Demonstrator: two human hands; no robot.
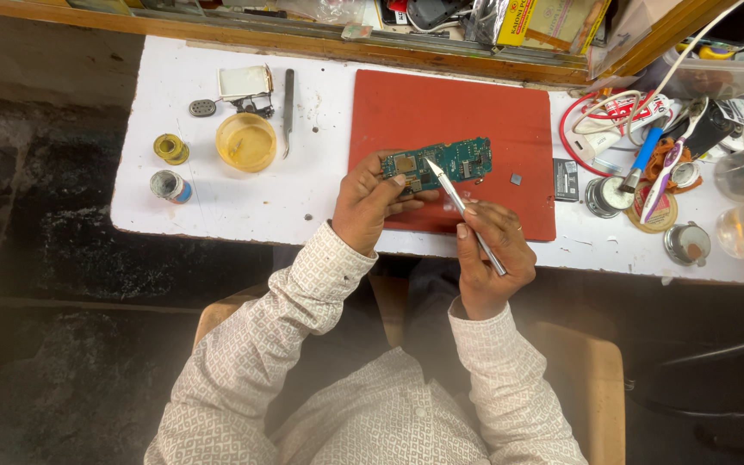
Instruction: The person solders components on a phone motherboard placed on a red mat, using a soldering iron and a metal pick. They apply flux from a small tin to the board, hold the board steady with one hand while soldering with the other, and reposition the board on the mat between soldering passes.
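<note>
Far left of bench: a small round tin (170,186) and a yellow spool (170,148) sit near the edge of the white bench (303,198).
Yellow dish: a round yellow dish (245,141) sits to the right of the spool, with long grey tweezers (288,112) lying just beside it.
Red mat: a red mat (458,103) lies in the middle of the bench.
Left hand: the left hand (370,207) has its grip closed on the left end of the green board (441,164), with the thumb on top.
Green board: it is a small circuit board, held just over the red mat.
Right hand: the right hand (491,250) has its grip closed on a thin metal tool (462,211), like holding a pen.
Metal tool: its pointed tip touches the top of the green board.
Small bits: a tiny grey chip (516,179) lies on the mat, and a dark flat block (566,179) lies just off it.
Far right of bench: a blue-handled tool (645,155), wires, round tins and clear bottles are crowded together.
</note>
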